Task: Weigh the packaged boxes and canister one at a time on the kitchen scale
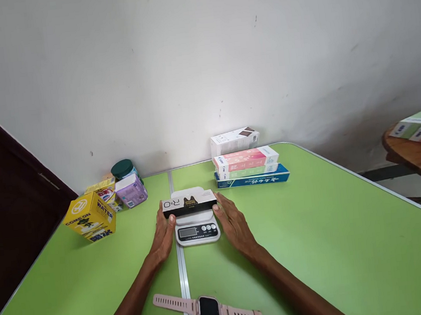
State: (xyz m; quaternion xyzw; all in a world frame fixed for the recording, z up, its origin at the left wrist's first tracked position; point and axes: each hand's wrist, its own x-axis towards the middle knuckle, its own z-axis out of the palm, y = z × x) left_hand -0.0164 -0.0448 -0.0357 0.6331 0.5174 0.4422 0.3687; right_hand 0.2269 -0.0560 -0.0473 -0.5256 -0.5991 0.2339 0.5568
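Observation:
A long white-and-black box (188, 202) printed "R&O" and "Bamboo Charcoal" lies crosswise over the white digital kitchen scale (198, 240). My left hand (163, 236) grips its left end, thumb at the front edge. At the right end, my right hand (236, 221) holds it the same way, with fingers behind and thumb in front. Whether the box rests fully on the scale's platform I cannot tell. The scale's display looks blank, with round buttons beside it. Nearer to me lies a pink-strapped smartwatch (209, 311), face up, between my forearms.
Behind to the right are a blue toothpaste box (268, 177), a pink box (246, 159) over a pale green one, and a white box (234, 140) by the wall. Left stand a yellow box (89, 218), a purple pack (131, 190) and a green-lidded jar (122, 168). A wooden stool (401, 147) holds boxes.

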